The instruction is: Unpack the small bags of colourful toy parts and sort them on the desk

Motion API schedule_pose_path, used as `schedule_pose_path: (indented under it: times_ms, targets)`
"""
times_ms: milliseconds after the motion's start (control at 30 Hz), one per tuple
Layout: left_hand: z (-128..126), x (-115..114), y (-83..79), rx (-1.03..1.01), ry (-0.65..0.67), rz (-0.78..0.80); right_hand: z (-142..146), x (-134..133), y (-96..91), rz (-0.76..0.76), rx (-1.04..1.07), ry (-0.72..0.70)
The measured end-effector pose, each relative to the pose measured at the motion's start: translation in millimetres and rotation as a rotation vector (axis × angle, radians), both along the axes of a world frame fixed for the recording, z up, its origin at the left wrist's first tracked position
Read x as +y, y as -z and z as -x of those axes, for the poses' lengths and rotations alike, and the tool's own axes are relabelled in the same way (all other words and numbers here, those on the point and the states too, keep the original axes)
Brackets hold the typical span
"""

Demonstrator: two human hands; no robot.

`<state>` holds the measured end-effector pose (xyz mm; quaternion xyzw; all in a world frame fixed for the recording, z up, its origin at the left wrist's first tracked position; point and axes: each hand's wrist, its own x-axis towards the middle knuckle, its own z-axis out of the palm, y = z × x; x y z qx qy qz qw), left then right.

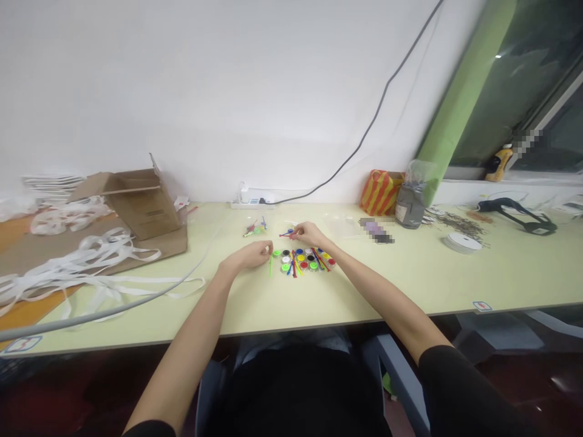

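My left hand (255, 254) is closed over the table, its fingertips pinched at the top end of a thin green plastic stick (271, 266). Higher up and to the right, the fingers of my right hand (306, 233) pinch a small red plastic stick (286, 235), with a bit of blue beside it. Just below both hands lie rows of small round paint pots (304, 265) with coloured caps, green, white, black, blue, yellow and red. Several coloured sticks (294, 264) rest across them. A loose pile of small coloured pieces (258, 229) sits behind my left hand.
A power strip (252, 203) stands against the wall, its grey cable rising right. At left are a cardboard box (143, 203) and tangled white ribbon (109, 258). At right are a striped bag (378, 193), a grey bag (409, 203), a white roll (462, 242) and a black strap (519, 212).
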<state>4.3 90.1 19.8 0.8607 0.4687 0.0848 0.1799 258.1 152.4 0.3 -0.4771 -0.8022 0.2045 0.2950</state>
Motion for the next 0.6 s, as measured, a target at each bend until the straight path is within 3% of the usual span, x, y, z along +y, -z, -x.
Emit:
schedule_pose_path:
  times_ms: [200, 367, 600]
  targets:
    - [1, 2, 1.6, -0.004, -0.036, 0.02, -14, -8, -14.8, -0.049, 0.171, 0.074]
    - [2, 2, 2.4, -0.039, -0.046, 0.043, -24, -33, -24.8, -0.033, 0.369, 0.035]
    - [2, 4, 3.7, -0.043, -0.004, 0.025, -46, -58, -16.8, -0.03, 0.562, 0.086]
